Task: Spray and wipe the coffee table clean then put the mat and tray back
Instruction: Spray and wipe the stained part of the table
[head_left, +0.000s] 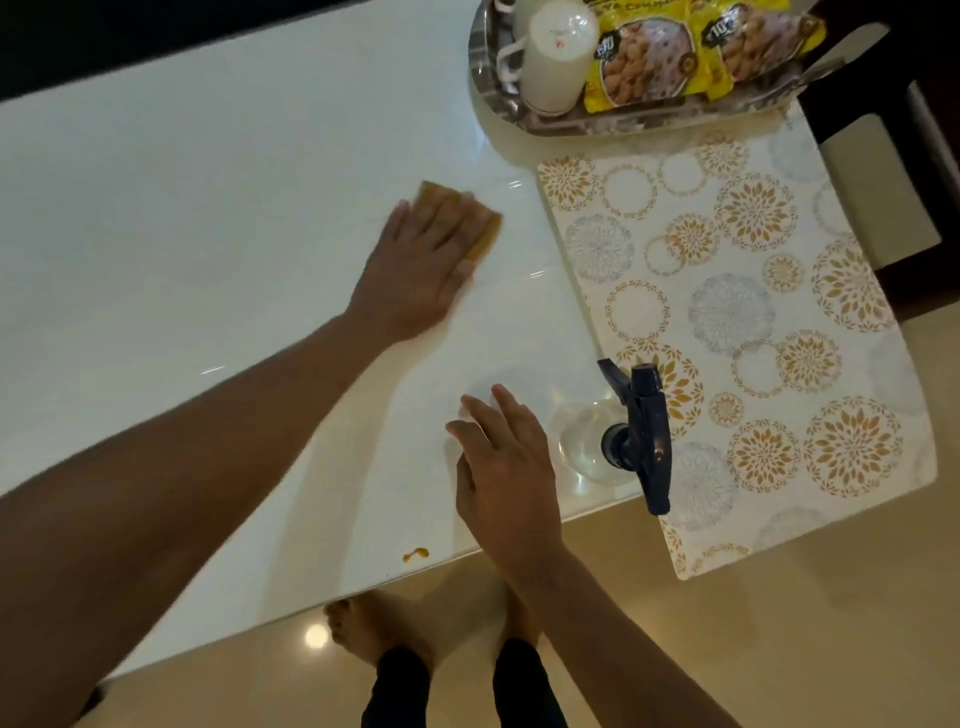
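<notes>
The white coffee table top (208, 218) looks smooth and glossy. At its far right corner sits a shiny, mirror-like oval metal tray (498, 98). Beside the tray lies a matt floral-patterned mat (753, 312). A clear plastic spray bottle with dark blue trigger head (641, 441) stands at the table's near edge, and a mustard-yellow cloth (483, 228) lies mid-table.

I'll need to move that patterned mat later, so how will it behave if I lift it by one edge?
The mat probably holds its shape: its near end juts past the table edge without drooping. It looks thin, so likely light. On the glossy top it may slide easily.
</notes>
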